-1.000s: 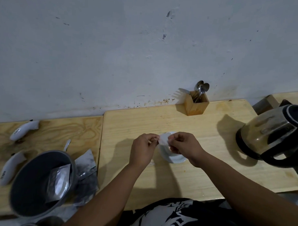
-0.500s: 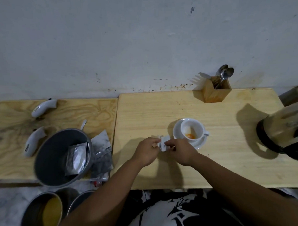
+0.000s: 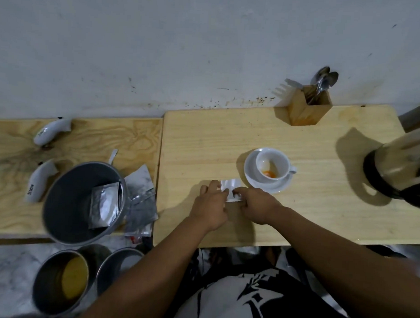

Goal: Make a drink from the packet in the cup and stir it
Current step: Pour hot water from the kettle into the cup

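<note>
Pressing the packet flatter now, both hands stay beside the cup.

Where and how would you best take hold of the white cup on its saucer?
Grip the white ceramic cup by its small loop handle, coming from the right: the handle points toward the steel kettle, and the cup stands upright on the white saucer.

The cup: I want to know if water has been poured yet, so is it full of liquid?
No. The cup on its saucer holds only a small orange heap of powder at the bottom, with white walls bare above.
</note>
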